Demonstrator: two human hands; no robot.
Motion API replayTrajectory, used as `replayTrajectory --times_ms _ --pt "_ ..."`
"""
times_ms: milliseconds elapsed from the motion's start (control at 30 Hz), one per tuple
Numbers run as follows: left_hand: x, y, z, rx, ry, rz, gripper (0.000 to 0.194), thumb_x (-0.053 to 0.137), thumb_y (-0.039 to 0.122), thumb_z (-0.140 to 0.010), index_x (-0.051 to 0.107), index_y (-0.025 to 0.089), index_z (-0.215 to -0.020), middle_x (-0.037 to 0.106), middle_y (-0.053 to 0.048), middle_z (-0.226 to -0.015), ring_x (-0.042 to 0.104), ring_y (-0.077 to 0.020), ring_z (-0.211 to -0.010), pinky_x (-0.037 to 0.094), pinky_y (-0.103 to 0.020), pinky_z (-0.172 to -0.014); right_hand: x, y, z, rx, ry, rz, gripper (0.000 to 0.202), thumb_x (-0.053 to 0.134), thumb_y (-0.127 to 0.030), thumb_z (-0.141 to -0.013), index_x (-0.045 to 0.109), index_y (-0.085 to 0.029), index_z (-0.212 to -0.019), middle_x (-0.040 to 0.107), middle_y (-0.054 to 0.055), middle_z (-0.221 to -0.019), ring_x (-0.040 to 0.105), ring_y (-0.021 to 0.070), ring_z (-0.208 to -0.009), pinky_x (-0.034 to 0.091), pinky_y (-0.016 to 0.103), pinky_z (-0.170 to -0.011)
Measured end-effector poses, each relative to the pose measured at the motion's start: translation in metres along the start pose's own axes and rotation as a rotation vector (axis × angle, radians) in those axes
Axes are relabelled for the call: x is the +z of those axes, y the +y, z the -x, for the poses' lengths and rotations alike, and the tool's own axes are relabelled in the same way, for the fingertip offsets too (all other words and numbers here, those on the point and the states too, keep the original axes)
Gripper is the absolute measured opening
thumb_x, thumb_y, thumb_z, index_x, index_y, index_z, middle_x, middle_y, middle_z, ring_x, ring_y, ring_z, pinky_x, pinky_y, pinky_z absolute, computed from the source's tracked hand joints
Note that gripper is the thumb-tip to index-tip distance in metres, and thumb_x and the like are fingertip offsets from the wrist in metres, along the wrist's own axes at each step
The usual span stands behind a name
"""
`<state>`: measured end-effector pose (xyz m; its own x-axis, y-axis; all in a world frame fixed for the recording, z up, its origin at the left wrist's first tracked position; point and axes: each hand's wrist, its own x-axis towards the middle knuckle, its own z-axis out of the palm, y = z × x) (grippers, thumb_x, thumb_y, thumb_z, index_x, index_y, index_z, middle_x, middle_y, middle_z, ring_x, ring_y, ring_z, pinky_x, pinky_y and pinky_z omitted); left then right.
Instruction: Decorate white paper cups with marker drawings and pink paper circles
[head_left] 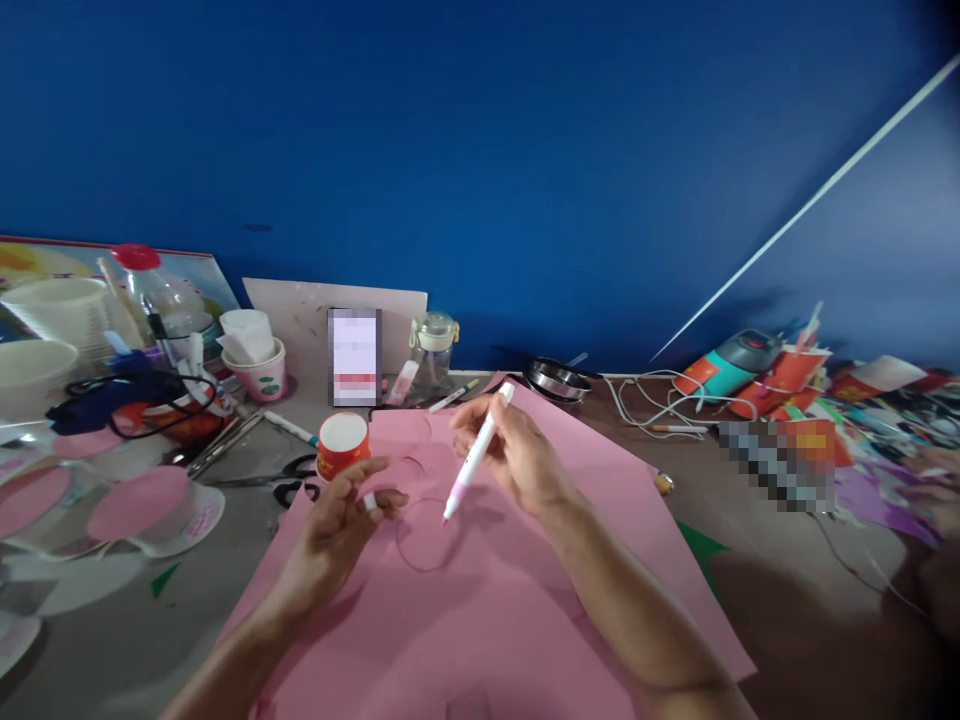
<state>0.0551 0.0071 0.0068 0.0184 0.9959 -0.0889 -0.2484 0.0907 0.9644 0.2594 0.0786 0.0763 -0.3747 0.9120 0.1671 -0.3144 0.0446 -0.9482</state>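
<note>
A white marker with a pink tip is gripped in my right hand, tilted tip-down over the pink paper. Its tip lies at the edge of a drawn circle; whether it touches the paper I cannot tell. More curved lines show above that circle. My left hand hovers left of the circle, fingers apart. A small white piece shows at its fingers; I cannot tell whether it is held or worn. Just behind that hand stands a red paper cup with a white top.
Black-handled scissors lie left of the paper. Clear cups with pink discs crowd the left side. A phone and a glass jar stand at the back. White cables and a teal-and-orange bottle are at right.
</note>
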Motion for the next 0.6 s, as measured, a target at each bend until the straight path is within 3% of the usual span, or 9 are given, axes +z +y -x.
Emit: replayTrajectory --times_ms 100,200,333,433,500,600 --pt "0.005 0.002 -0.001 -0.100 -0.038 0.128 0.055 0.079 0.032 -0.071 0.052 0.022 -0.118 0.069 -0.011 -0.107 0.068 -0.0237 -0.090 0.053 -0.038 -0.080 0.001 0.002 0.000 0.022 0.001 0.032 0.046 0.052 -0.061 -0.086 0.068 -0.018 -0.080 0.048 -0.002 -0.063 0.047 0.0126 -0.058 0.041 0.026 -0.059" --pt "0.006 0.002 -0.002 -0.212 -0.057 0.186 0.062 0.083 0.030 -0.066 0.052 0.020 -0.119 0.072 -0.010 -0.095 0.070 -0.0238 -0.081 0.056 -0.035 -0.072 0.002 0.007 -0.001 0.011 -0.020 0.050 0.044 0.055 -0.060 -0.084 0.069 -0.019 -0.081 0.051 -0.001 -0.067 0.049 0.0122 -0.061 0.043 0.026 -0.063" --pt "0.006 0.002 -0.001 -0.273 -0.005 0.238 0.044 0.083 0.030 -0.067 0.060 0.018 -0.104 0.073 -0.007 -0.087 0.069 -0.0186 -0.076 0.056 -0.028 -0.067 0.004 0.009 0.002 0.001 -0.106 0.108 0.039 0.057 -0.055 -0.086 0.071 -0.019 -0.089 0.055 0.000 -0.070 0.054 0.0127 -0.065 0.042 0.027 -0.067" --pt "0.007 0.003 0.003 -0.266 -0.061 0.255 0.029 0.078 0.033 -0.073 0.062 0.018 -0.092 0.066 0.000 -0.067 0.063 -0.0130 -0.055 0.053 -0.023 -0.053 0.008 0.005 0.008 -0.052 -0.137 0.201 0.039 0.055 -0.054 -0.088 0.072 -0.019 -0.092 0.056 0.000 -0.073 0.054 0.0133 -0.067 0.041 0.027 -0.065" --pt "0.008 0.003 0.005 -0.257 -0.069 0.250 0.025 0.075 0.036 -0.075 0.063 0.018 -0.087 0.059 0.004 -0.058 0.052 -0.0079 -0.042 0.045 -0.019 -0.042 0.012 0.000 0.013 -0.081 -0.166 0.265 0.042 0.052 -0.056 -0.089 0.072 -0.019 -0.092 0.053 0.000 -0.068 0.049 0.0123 -0.062 0.039 0.025 -0.058" --pt "0.009 0.004 0.005 -0.250 0.009 0.235 0.026 0.072 0.041 -0.077 0.064 0.017 -0.083 0.056 0.004 -0.061 0.046 -0.0053 -0.041 0.039 -0.016 -0.039 0.019 -0.007 0.022 -0.112 -0.234 0.332 0.043 0.053 -0.056 -0.089 0.073 -0.018 -0.092 0.049 -0.002 -0.061 0.041 0.0105 -0.054 0.035 0.024 -0.052"
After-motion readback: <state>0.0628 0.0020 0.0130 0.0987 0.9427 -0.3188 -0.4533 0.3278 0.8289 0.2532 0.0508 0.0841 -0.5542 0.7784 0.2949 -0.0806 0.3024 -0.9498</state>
